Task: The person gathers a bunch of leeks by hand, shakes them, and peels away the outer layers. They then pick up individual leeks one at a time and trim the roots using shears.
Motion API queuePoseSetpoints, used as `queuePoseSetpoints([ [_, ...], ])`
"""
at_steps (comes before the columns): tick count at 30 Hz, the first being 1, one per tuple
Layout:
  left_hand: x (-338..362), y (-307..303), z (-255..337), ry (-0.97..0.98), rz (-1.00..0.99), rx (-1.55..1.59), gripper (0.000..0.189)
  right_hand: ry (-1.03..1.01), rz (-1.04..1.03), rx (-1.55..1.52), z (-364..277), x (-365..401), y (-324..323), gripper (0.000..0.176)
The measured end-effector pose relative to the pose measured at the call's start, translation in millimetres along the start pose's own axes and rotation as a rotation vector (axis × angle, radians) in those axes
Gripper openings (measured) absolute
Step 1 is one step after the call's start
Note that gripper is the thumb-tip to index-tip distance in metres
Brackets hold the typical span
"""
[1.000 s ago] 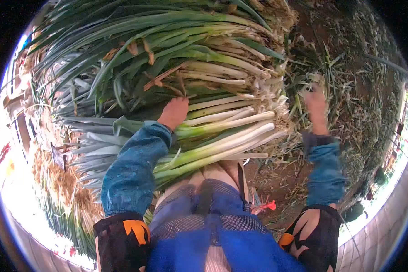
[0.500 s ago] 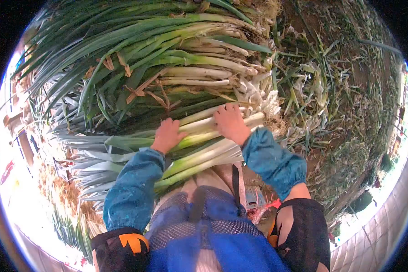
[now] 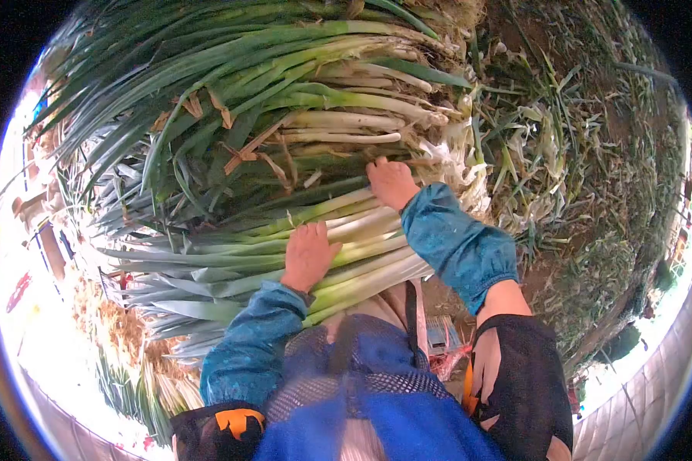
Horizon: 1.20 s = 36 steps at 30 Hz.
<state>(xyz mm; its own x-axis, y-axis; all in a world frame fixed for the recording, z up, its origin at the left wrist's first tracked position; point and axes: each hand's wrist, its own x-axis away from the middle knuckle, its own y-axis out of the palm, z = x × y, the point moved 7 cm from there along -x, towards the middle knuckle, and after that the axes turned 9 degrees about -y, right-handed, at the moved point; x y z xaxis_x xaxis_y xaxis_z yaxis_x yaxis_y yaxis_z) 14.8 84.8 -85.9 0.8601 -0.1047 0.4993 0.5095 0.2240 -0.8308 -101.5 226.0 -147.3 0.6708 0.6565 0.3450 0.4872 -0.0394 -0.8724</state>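
Observation:
A big pile of green onions (image 3: pixel 284 107) lies in front of me, white stalks to the right, green leaves to the left. A smaller bundle of green onions (image 3: pixel 231 257) rests across my lap. My left hand (image 3: pixel 309 254) lies flat on this bundle's pale stalks, fingers apart. My right hand (image 3: pixel 392 183) presses on the white stalk ends where the bundle meets the pile, its fingers partly tucked among them. Both arms wear blue sleeve covers.
Soil strewn with trimmed leaves and roots (image 3: pixel 546 154) spreads to the right. Dry straw (image 3: pixel 123 330) lies at the lower left. A blue mesh apron (image 3: pixel 346 384) covers my lap. A small red scrap (image 3: pixel 454 357) lies by my right knee.
My right hand swung in from the littered ground onto the white stalks, then slid up to the pile's edge. My left hand moved down and right along the lap bundle.

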Motion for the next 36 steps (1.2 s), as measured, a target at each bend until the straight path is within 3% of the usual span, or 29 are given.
queuePoseSetpoints([
  [3, 0.4, 4.2, -0.3, 0.028, 0.017, -0.046, 0.047, -0.177, -0.163, 0.049, 0.4, 12.4, -5.5, 0.013],
  [4, -2.9, 5.4, -2.6, 0.009, -0.004, -0.040, 0.048, -0.154, -0.080, 0.082, 20.3, 25.5, -7.1, 0.012],
  [6, -3.0, 9.4, -4.7, -0.029, -0.058, -0.019, 0.049, 0.063, -0.026, 0.126, 107.0, 66.7, -32.9, 0.010],
  [9, -6.7, 9.9, -7.2, -0.085, -0.060, 0.025, 0.054, 0.333, 0.094, 0.450, 323.6, 199.4, -110.0, 0.018],
  [10, -7.9, 8.3, -7.0, -0.081, -0.048, 0.021, 0.055, 0.546, 0.063, 0.397, 308.6, 220.2, -173.4, 0.027],
  [11, -7.9, 6.7, -6.3, -0.075, -0.042, 0.015, 0.056, 0.807, 0.271, 0.277, 355.2, 269.0, -184.4, 0.028],
  [13, -10.4, 9.2, -5.6, -0.054, -0.035, -0.021, 0.059, 0.788, 0.287, 0.485, 300.1, 247.3, -201.5, 0.025],
  [15, -12.0, 19.8, -7.6, -0.043, -0.029, -0.077, 0.062, 0.627, 0.316, 0.413, 236.7, 189.7, -191.3, 0.030],
  [16, -12.4, 19.9, -7.8, -0.045, -0.042, -0.065, 0.064, 0.606, 0.275, 0.139, 228.3, 167.4, -146.8, 0.037],
  [19, -20.7, 14.3, -7.1, -0.024, -0.039, -0.053, 0.069, 0.498, 0.081, 0.031, 112.3, 88.0, -72.7, 0.062],
  [20, -24.1, 10.8, -7.2, -0.015, -0.015, -0.059, 0.070, 0.504, 0.190, -0.002, 102.1, 71.7, -56.0, 0.064],
  [21, -23.7, 10.9, -9.4, -0.005, 0.002, -0.066, 0.072, 0.512, 0.293, -0.042, 98.6, 64.4, -36.0, 0.067],
  [22, -31.7, 13.8, -12.5, 0.026, 0.006, -0.066, 0.070, 0.532, 0.151, -0.011, 98.9, 55.0, -16.7, 0.062],
  [24, -51.2, 24.0, -15.9, 0.018, -0.204, -0.088, 0.064, 0.560, -0.136, 0.051, 105.0, 42.9, 16.4, 0.050],
  [25, -58.5, 27.0, -15.5, 0.014, -0.303, -0.098, 0.062, 0.502, -0.133, 0.063, 108.4, 42.7, 20.3, 0.042],
  [27, -58.3, 27.7, -10.5, 0.043, -0.253, -0.126, 0.055, 0.385, -0.122, 0.091, 120.1, 52.0, 19.7, 0.025],
  [28, -53.8, 25.2, -5.8, 0.036, -0.217, -0.127, 0.054, 0.319, -0.017, 0.111, 115.8, 57.4, 10.7, 0.014],
  [31, -26.4, 17.9, 5.0, 0.040, -0.003, -0.151, 0.047, 0.227, -0.247, 0.098, 112.2, 81.9, 3.5, 0.023],
  [33, -13.0, 10.0, 12.9, 0.062, 0.108, -0.198, 0.044, 0.223, -0.206, 0.162, 116.4, 110.2, -15.7, 0.021],
  [36, -9.4, 13.8, 13.7, 0.018, 0.034, -0.206, 0.040, 0.380, -0.202, 0.254, 171.0, 147.5, -48.3, 0.021],
])
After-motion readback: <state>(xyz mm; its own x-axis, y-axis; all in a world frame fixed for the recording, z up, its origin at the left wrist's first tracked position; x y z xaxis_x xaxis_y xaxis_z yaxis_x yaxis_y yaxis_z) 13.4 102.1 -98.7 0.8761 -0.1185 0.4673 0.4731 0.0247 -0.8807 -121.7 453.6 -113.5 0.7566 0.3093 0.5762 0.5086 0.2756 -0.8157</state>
